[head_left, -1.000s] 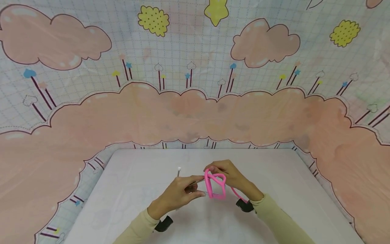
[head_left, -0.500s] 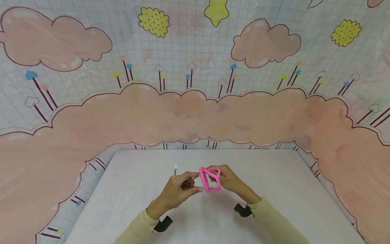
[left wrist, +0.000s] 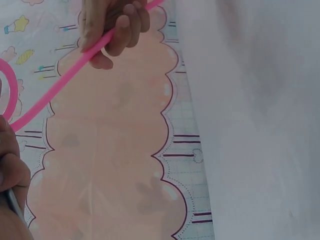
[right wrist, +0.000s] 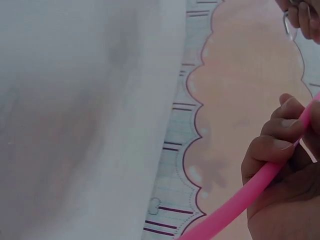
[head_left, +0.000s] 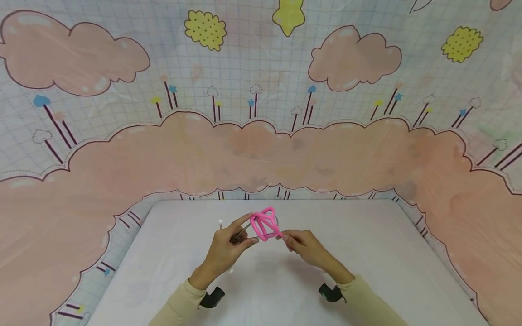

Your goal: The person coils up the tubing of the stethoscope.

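Above white tabletop [head_left: 281,299], pink strand [right wrist: 245,198], patterned backdrop [head_left: 261,154]

a tabletop workspace of some kind, whether in a home or a studio cannot be told: 1 plain white table [head_left: 265,285], bordered on 3 sides by a backdrop [head_left: 261,154] printed with peach clouds [head_left: 355,59], 1 yellow star [head_left: 288,17] and faint grid lines [head_left: 253,54].

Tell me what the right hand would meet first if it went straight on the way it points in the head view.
Most likely the pink loops just ahead of the right hand, with the left hand beyond them; exact depth is hard to judge from this view.
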`<state>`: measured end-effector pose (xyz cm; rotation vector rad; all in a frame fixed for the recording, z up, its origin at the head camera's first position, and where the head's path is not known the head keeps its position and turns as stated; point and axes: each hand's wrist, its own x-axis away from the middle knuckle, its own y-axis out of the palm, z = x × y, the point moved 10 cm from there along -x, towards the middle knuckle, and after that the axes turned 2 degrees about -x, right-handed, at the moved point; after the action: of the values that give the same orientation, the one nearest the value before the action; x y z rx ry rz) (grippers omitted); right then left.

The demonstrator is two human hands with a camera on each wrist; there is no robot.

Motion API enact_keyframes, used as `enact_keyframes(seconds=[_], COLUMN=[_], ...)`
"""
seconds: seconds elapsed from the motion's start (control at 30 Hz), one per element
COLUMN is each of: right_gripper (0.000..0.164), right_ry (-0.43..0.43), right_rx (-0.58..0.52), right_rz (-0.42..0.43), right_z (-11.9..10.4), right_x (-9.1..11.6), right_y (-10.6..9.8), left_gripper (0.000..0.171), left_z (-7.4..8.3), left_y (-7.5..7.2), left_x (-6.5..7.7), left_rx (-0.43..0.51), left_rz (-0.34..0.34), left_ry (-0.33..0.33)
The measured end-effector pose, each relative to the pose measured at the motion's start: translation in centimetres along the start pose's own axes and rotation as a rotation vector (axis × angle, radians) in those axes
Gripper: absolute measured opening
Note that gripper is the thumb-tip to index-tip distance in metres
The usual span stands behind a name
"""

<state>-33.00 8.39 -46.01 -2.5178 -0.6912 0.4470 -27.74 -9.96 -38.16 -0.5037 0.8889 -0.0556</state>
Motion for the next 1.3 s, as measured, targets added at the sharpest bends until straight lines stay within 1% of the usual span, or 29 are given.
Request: enact_keyframes(seconds=[0.1,0.27,0.33,0.43,0.53,0.67,0.9,0.97,1.13,1.3], right_gripper=[0.03,0.03,0.03,0.031,0.032,0.031,0.017,0.016,0.015,0.016], right_ry=[0.014,0.019,0.017,0.022,0.036,0.036,-0.002,-0.008,-0.049,-0.09], right_rx=[0.004,0.032,0.042,0.06,0.093,0.132,0.194,0.218,0.269,0.287], right_rz=[-0.009,-0.01,-0.008,-0.001,0.015,0.045,0.075,0.085,0.134,0.161], right_z=[0.4,0.4,0.2,0.0,0.0,-0.3,-1.1,-1.3,-2.2,-3.0], right_x=[0.3,0.8,1.0,1.2,1.6,2.1,2.7,2.8,3.1,3.4], right_y=[0.2,0.4,0.4,0.3,0.2,-0.1,-0.3,-0.4,-0.7,-0.8], left_gripper=[0.063,0.064,0.063,0.062,0.062,0.062,0.064,0.064,0.062,0.06], left_z=[-0.1,-0.3,-0.7,-1.3,-1.8,-2.1,-2.4,-2.4,-2.5,-3.1], left_y=[-0.2,-0.5,-0.6,-0.8,-1.1,-1.6,-2.2,-2.4,-2.5,-2.4], left_x=[0.1,0.3,0.3,0.3,0.4,0.3,0.4,0.4,0.4,0.5], left_rx=[-0.02,-0.041,-0.051,-0.067,-0.087,-0.128,-0.183,-0.198,-0.234,-0.266], left_rz=[0.007,0.026,0.029,0.04,0.07,0.105,0.134,0.143,0.129,0.11], left_ry=[0.006,0.02,0.01,-0.024,-0.043,-0.049,-0.069,-0.069,-0.078,-0.131])
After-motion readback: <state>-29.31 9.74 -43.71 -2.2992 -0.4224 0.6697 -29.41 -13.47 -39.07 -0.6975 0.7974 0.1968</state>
